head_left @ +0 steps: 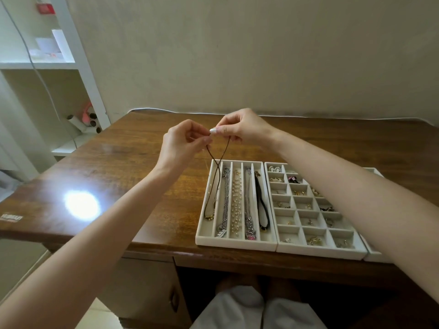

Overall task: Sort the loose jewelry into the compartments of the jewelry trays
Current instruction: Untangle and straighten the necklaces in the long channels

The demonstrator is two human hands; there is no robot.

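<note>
A thin brown cord necklace [215, 162] hangs crossed from both hands above the table. My left hand [183, 141] pinches one end and my right hand [240, 129] pinches the other. The necklace's lower loop, with gold beads, lies in the leftmost slot of the long-slot tray [235, 244]. That tray's other slots hold a silver chain [225, 203], a pearl strand [236, 203], another chain and a black cord. To its right a small-compartment tray [320, 254] holds rings and earrings, partly hidden by my right forearm.
The trays sit at the front right of a brown wooden table [123, 172]. A third tray edge [376, 256] shows under my right forearm. White shelves [54, 65] stand at the left, with a cable along the wall. A light glare marks the table's left part.
</note>
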